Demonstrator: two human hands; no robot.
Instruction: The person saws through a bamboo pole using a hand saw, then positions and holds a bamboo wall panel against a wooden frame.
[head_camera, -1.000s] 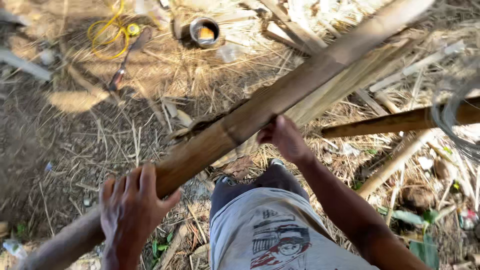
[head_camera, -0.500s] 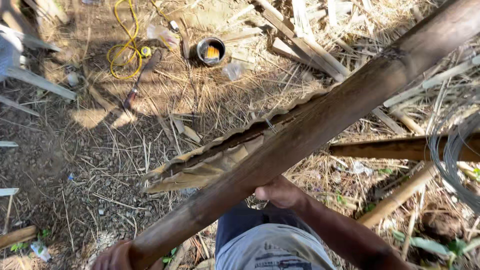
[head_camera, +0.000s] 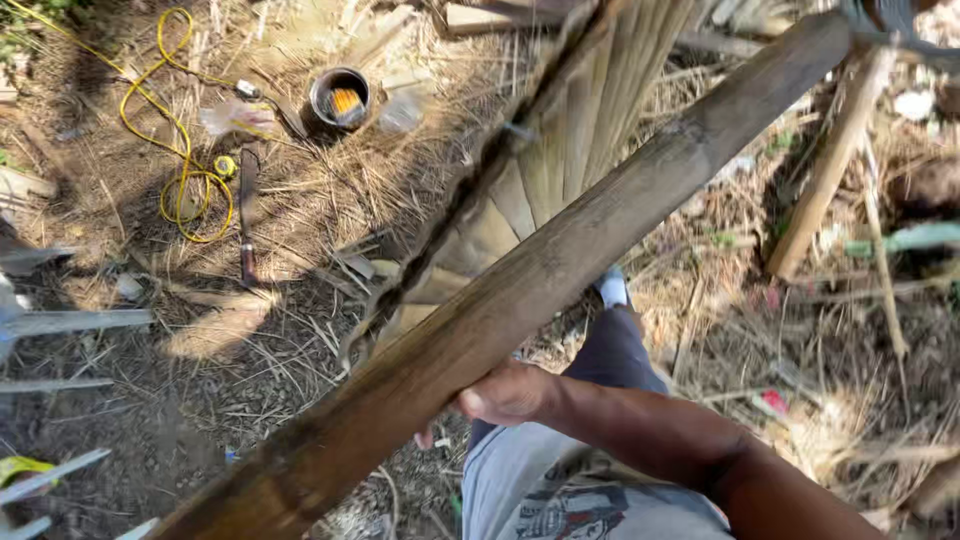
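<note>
A long, thick bamboo pole (head_camera: 560, 265) runs diagonally from the lower left to the upper right, held above the ground. My right hand (head_camera: 505, 395) grips it from underneath near its middle, fingers curled around the far side. My left hand is out of view. Behind the pole lies a dried woven palm-leaf panel (head_camera: 520, 185), slanting the same way. My leg in dark trousers (head_camera: 610, 350) and a white shoe show below the pole.
Dry straw and dirt cover the ground. A yellow cord (head_camera: 185, 150) loops at upper left beside a long dark tool (head_camera: 247, 215). A round tin (head_camera: 340, 97) stands at the top. Pale slats (head_camera: 70, 322) lie at the left edge, wooden poles (head_camera: 830, 165) at the right.
The pole has swung steeper and nearer the camera. My left hand, on the pole's lower end before, has dropped out of view. The view has shifted, bringing the tin and cord closer.
</note>
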